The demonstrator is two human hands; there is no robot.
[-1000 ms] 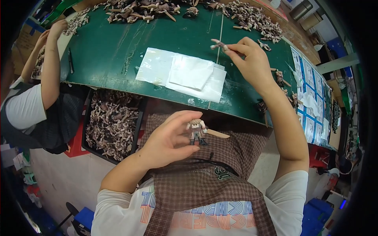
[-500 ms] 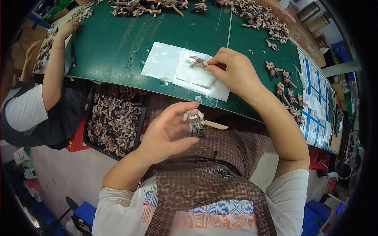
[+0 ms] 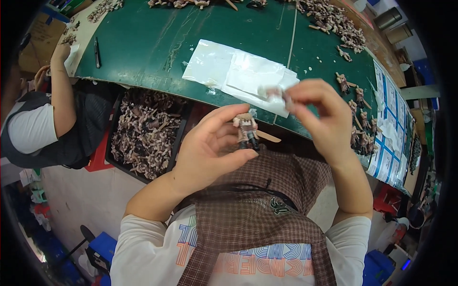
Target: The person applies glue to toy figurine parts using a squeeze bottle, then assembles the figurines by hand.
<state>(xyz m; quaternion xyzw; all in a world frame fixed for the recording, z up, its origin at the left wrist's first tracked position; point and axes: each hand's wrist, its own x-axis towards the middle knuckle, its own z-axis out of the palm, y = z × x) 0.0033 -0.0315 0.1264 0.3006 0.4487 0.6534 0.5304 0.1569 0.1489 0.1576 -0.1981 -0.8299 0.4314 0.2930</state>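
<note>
Between the thumb and fingers of my left hand [image 3: 210, 143] is a small painted figurine body [image 3: 246, 131], upright and with no head that I can see; a flat wooden stick [image 3: 268, 136] juts out to its right. My right hand [image 3: 324, 112], smeared by motion, pinches a small pale and brown figurine part [image 3: 276, 93] over the table, to the right of the figurine. Beneath that part lie white paper sheets [image 3: 257, 74] and a clear plastic bag [image 3: 207, 66] on the green table [image 3: 143, 57].
Several figurines on sticks [image 3: 360, 102] stand at the right, beside a blue-and-white printed sheet [image 3: 391, 128]. Piles of parts [image 3: 338, 28] line the far edge. A black crate [image 3: 177, 143] full of parts sits below left. Another person's arm [image 3: 62, 90] reaches in at left, near a black pen [image 3: 97, 52].
My right hand has lifted the figurine part off the white paper and come nearer to me and rightward. My left hand, with the figurine, has risen slightly. The other person's hand has moved nearer.
</note>
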